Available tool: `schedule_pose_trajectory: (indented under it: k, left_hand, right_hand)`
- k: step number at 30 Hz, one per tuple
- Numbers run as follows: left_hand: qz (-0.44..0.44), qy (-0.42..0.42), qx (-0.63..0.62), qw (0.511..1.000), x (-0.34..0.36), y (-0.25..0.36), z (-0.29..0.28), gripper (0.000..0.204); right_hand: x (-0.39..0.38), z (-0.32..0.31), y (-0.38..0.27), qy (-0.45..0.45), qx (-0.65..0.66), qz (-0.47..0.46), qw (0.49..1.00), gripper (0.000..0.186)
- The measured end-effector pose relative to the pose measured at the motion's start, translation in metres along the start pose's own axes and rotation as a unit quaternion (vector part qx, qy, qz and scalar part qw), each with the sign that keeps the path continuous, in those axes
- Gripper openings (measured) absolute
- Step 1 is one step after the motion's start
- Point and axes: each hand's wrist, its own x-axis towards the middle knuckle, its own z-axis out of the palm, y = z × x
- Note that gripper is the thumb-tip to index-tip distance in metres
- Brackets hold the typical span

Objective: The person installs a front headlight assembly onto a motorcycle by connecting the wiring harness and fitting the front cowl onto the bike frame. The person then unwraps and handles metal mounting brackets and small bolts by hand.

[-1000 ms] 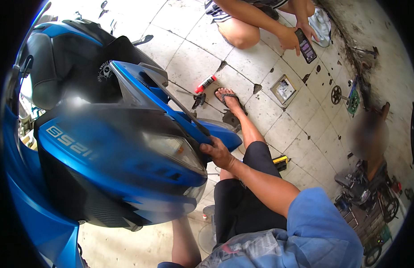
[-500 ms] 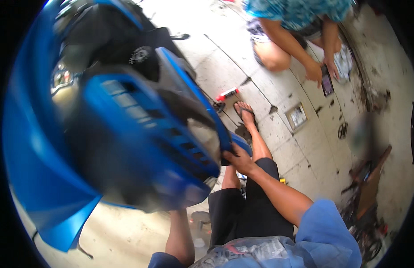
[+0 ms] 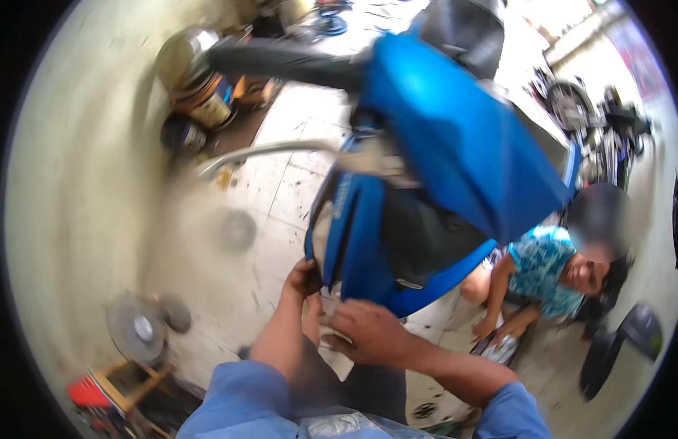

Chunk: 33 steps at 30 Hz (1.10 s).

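Note:
The blue front fairing of a motorcycle fills the middle, its glossy upper part running to the upper right. Below it is a blue and dark panel with slots along its left side. My left hand is closed at this panel's lower left edge, the fingertips partly hidden. Just below the panel's bottom edge, my right hand hovers with fingers bent and apart, nothing visible in it. Whether its fingertips touch the panel, I cannot tell.
A person in a turquoise shirt squats at the right. At lower left stands a grinder-like machine with a round disc. Tins and a jar stand at upper left. A black mirror and motorcycle parts are on the right.
My view has swung, so the fairing now appears farther right. My right hand has left the panel edge that it held. My left hand, hidden before, now shows at the panel's lower left edge.

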Motion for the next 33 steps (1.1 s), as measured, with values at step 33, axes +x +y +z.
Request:
schedule_pose_trajectory:
  k: [33]
  left_hand:
    - [0.031, 0.116, 0.037, 0.992, -0.025, 0.050, -0.105, 0.064]
  right_hand:
    - [0.256, 0.138, 0.083, -0.329, -0.462, 0.133, 0.813, 0.053]
